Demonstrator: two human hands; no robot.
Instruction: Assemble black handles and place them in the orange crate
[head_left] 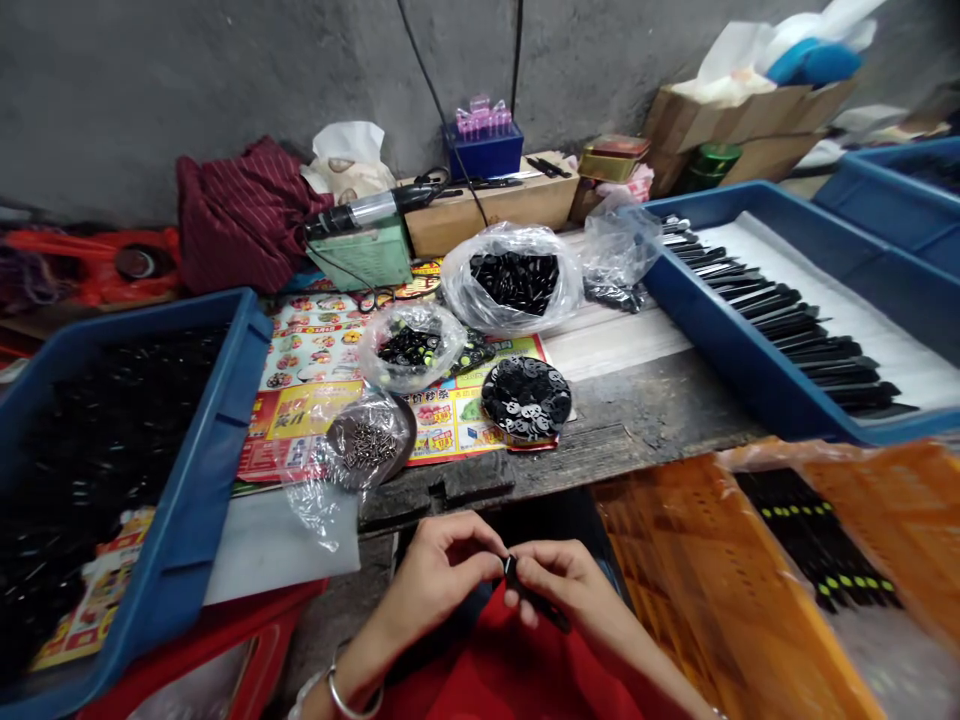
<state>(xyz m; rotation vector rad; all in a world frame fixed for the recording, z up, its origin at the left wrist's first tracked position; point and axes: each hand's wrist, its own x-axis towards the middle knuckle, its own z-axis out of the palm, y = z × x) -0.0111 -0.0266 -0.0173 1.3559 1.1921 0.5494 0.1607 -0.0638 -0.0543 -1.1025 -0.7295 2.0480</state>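
Observation:
In front of my lap, below the bench edge, my two hands meet at a slim black piece [551, 608]. My right hand [559, 575] is closed around it, with the piece slanting down to the right under the fingers. The thumb and forefinger of my left hand [457, 568] are pinched together at its upper end; what sits between them is too small to make out. On the bench just beyond are a dish of small metal pins [365, 445] and a round container of flat black pieces with holes [527, 398].
Bags of black-and-yellow-green parts [411, 345] and glossy black parts [517, 280] stand farther back. A blue tray [244, 390] of black parts is at left; another blue tray [682, 310] at right holds long black pieces. An orange lined crate [697, 560] stands low right.

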